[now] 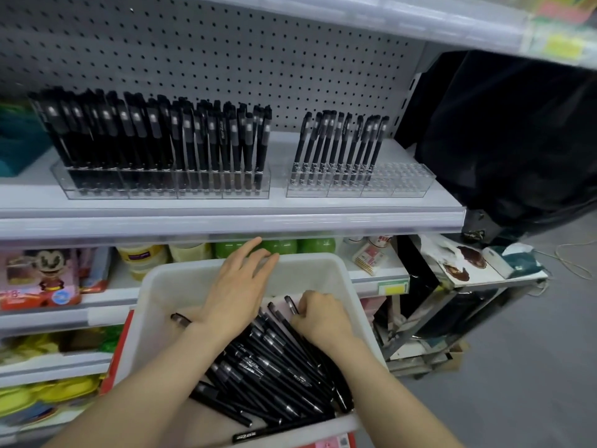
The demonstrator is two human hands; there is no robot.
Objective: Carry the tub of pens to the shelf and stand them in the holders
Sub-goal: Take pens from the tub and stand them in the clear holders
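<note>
Down at 6 o'clock, nearest the camera, there's the white plastic tub (pixel 181 279) with a heap of black capped pens (pixel 274 367) lying slantwise across its floor, mostly on the 5 o'clock side. One stray dark pen (pixel 181 318) lies apart from the heap, just beside the left wrist. Both bare forearms reach in from the bottom edge.

The right hand (pixel 319 315) is at the far end of the heap, grip curled in and pinching a single black pen (pixel 291 304) whose end pokes out toward 11 o'clock. The left hand (pixel 239 286) is at 12 o'clock of the heap, grip spread flat, fingers straight and close together, stretched over the tub's far wall. Can't tell if they actually touch the rim.

Just past those fingertips, a row of green round lids (pixel 316 245) sits on a lower shelf, with a pink cartoon box (pixel 42 276) off at 9 o'clock.

Above that is the pale grey metal shelf (pixel 226 218) with two clear acrylic holders, set apart from each other. The left clear holder (pixel 161 189), at 11 o'clock, is packed with upright black pens. The right clear holder (pixel 403 179), at 1 o'clock, has pens standing in its left part only.

Behind both is a grey pegboard back panel (pixel 226 59), and a black cloth (pixel 500 140) hangs at 2 o'clock.
</note>
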